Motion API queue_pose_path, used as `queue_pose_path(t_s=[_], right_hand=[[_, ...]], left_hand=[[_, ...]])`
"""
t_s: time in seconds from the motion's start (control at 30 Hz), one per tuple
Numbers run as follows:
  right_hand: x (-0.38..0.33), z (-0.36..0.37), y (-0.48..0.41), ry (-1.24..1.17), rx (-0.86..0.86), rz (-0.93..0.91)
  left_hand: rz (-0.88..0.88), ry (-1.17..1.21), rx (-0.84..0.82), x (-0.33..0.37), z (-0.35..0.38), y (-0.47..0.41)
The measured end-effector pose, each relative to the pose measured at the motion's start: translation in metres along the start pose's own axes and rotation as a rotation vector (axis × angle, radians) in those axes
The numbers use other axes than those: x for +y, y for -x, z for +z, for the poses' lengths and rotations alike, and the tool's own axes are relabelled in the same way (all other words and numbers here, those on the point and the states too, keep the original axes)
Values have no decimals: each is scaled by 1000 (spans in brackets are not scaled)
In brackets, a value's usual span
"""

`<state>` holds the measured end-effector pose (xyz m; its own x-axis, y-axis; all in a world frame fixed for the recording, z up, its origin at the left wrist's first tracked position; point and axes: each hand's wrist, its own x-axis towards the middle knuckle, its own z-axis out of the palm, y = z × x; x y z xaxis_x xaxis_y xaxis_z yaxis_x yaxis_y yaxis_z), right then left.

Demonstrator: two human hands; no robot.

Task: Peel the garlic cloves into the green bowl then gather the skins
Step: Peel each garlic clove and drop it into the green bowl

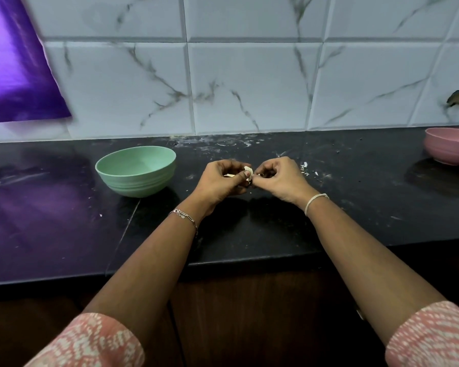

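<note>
Over the middle of the black counter (329,221) my left hand (220,180) holds a pale garlic clove (248,170) between thumb and curled fingers. My right hand (277,178) meets it from the right, fingertips pinching at the clove's skin. Most of the clove is hidden between the two hands. The green bowl (137,170) stands upright on the counter just left of my left hand; the part of its inside that I can see holds nothing. A few small white skin scraps (304,168) lie on the counter right of my right hand.
A pink bowl (451,148) sits at the far right against the tiled wall (249,83). A shiny purple sheet (13,62) hangs at the upper left. White specks dot the counter near the wall. The counter's front edge runs below my forearms.
</note>
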<state>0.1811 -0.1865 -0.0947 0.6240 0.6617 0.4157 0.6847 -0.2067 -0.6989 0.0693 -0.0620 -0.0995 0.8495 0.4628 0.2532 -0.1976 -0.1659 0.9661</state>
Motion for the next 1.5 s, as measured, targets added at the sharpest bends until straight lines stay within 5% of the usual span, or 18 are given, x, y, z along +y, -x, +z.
queue_pose_path(t_s=[0.8, 1.2, 1.5], right_hand=[[-7, -1, 4, -289, -72, 6], [-2, 2, -1, -228, -33, -64], [5, -2, -4, 12, 180, -89]], left_hand=[[-166, 256, -36, 2, -4, -3], [-249, 334, -68, 3, -5, -5], [-265, 351, -118, 1, -4, -5]])
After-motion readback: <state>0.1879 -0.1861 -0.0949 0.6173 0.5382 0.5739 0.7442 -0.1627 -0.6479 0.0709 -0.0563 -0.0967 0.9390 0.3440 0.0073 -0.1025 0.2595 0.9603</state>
